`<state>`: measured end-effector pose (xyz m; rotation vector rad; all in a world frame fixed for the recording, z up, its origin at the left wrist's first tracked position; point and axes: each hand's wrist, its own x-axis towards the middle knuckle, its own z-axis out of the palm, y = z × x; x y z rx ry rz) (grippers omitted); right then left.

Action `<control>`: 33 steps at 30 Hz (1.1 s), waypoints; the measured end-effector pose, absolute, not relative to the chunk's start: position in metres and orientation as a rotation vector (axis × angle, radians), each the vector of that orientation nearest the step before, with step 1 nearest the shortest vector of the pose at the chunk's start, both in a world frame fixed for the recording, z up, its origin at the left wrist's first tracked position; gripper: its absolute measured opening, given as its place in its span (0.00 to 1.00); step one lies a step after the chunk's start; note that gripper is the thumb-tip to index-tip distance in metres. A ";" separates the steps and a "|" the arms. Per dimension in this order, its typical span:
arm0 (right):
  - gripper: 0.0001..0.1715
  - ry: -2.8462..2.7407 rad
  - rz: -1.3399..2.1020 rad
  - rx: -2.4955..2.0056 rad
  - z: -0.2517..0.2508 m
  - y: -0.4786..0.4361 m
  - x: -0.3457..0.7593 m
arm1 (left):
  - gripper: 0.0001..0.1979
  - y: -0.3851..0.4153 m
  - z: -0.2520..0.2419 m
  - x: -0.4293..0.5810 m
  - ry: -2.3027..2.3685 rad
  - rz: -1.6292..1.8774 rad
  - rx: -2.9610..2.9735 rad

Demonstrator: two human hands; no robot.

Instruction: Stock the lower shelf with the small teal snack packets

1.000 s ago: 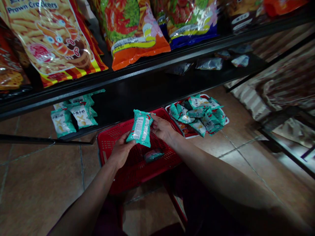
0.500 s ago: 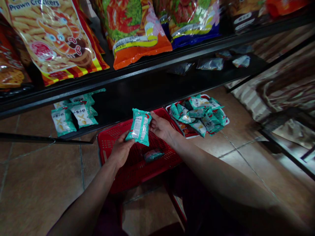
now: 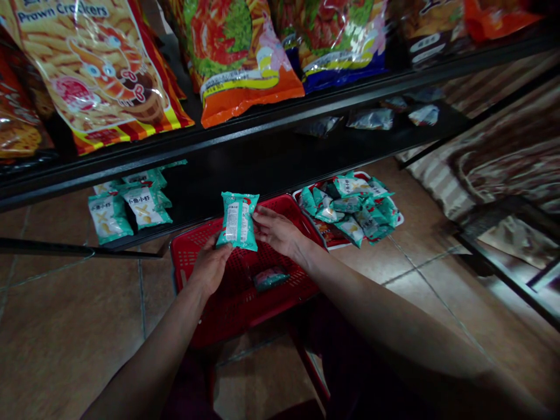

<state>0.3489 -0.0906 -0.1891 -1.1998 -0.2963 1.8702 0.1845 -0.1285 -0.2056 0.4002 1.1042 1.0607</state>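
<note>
A teal snack bag [image 3: 238,220], its printed back facing me, is held up over the red shopping basket [image 3: 188,248]. My left hand [image 3: 213,263] is closed on its lower left corner, thumb on top. My right hand [image 3: 277,232] is at the bag's right edge with fingers stretched out and apart; whether the fingertips touch the bag I cannot tell. Another teal snack bag [image 3: 271,278] lies on the basket's floor.
Several teal bags [image 3: 149,205] stand at the lower shelf's [image 3: 219,163] left end; small clear packets [image 3: 371,118] lie at its right. A white-rimmed basket [image 3: 399,220] full of teal bags is on the floor. Large prawn cracker bags [image 3: 100,70] fill the upper shelf.
The held bag has moved slightly left and turned more upright. My right hand's fingers have come off its upper right corner and spread beside its right edge.
</note>
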 end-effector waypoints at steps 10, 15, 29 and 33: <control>0.39 -0.403 1.949 -1.208 -0.195 -0.098 0.344 | 0.19 -0.125 -0.208 0.188 1.138 1.101 0.421; 0.39 -0.403 1.933 -1.194 -0.201 -0.098 0.344 | 0.20 -0.125 -0.206 0.190 1.141 1.081 0.419; 0.35 -0.519 1.789 -1.272 -0.204 -0.101 0.339 | 0.23 -0.127 -0.201 0.192 1.111 1.136 0.461; 0.31 -0.866 1.391 -1.425 -0.208 -0.104 0.334 | 0.27 -0.128 -0.201 0.193 1.231 1.125 0.585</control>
